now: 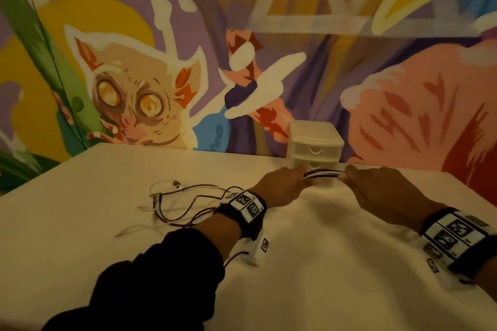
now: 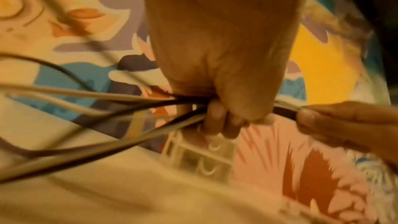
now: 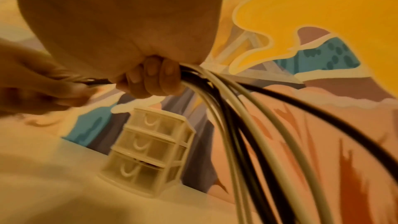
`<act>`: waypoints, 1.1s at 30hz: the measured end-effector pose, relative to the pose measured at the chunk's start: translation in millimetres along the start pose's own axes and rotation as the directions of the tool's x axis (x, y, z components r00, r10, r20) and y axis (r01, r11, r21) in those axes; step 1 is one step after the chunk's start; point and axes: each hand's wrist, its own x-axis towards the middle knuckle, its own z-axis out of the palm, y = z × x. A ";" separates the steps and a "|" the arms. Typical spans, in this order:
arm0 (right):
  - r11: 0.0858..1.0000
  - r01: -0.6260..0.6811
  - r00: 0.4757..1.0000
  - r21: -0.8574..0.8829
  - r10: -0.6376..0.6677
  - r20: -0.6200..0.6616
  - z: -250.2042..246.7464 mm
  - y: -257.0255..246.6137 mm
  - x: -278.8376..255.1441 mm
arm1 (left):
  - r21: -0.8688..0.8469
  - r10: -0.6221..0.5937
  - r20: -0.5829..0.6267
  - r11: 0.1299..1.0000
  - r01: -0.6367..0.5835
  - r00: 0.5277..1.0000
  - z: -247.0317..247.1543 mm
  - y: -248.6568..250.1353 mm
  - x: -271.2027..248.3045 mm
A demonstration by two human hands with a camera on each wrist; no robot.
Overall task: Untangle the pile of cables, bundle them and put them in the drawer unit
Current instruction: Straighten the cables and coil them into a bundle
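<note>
A bundle of black and white cables (image 1: 322, 173) is stretched between my two hands just in front of the white three-drawer unit (image 1: 314, 148). My left hand (image 1: 300, 181) grips the bundle's left end, fingers curled round it (image 2: 217, 117). My right hand (image 1: 349, 179) grips the right end, fingers wrapped round the strands (image 3: 150, 77). From the left hand, loose cable ends (image 1: 183, 204) trail left across the white table (image 1: 309, 263). In the right wrist view, several strands (image 3: 258, 125) hang down from the fist. All three drawers (image 3: 148, 151) look shut.
The table stands against a painted mural wall (image 1: 129, 88), with the drawer unit at its back edge. The table's left edge (image 1: 53, 169) runs diagonally. Wrist bands with printed markers (image 1: 246, 205) sit on both arms.
</note>
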 end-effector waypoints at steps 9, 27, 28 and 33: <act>1.000 -0.004 0.971 -0.015 0.007 0.238 25.6 30.9 -23.5 | 0.167 -0.194 0.075 0.969 0.180 0.978 -32.5 -89.7 -56.5; 0.860 0.065 0.951 0.507 -0.207 0.228 -6.6 -68.4 21.5 | 0.252 -0.109 0.060 0.963 0.091 0.992 -37.0 -104.1 -86.4; 0.830 0.084 0.951 0.552 -0.232 0.204 -11.2 -89.4 28.9 | 0.228 -0.096 0.048 0.970 0.082 0.994 -38.3 -99.6 -84.5; 0.766 0.047 0.924 0.641 -0.277 0.263 25.3 -146.6 45.8 | -0.001 -0.091 -0.099 0.996 0.091 0.991 -58.8 -91.7 -91.4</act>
